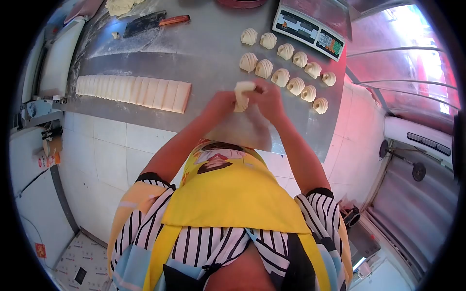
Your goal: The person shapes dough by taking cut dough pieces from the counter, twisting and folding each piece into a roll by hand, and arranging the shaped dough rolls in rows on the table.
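A strip of dough (241, 97) hangs between my two hands, above the near edge of the metal table. My left hand (224, 102) is closed on the strip's left side. My right hand (268, 98) pinches its upper right end, which bends over toward that side. To the left lies a long row of cut dough slices (133, 92), side by side. Two rows of shaped, twisted dough pieces (280, 77) sit to the right, just beyond my right hand.
A digital scale (308, 29) stands at the back right. A cleaver (155, 23) with a wooden handle lies at the back left, near a dough lump (121, 6) and scattered flour. The metal table's (208, 53) near edge runs in front of my yellow apron (233, 194).
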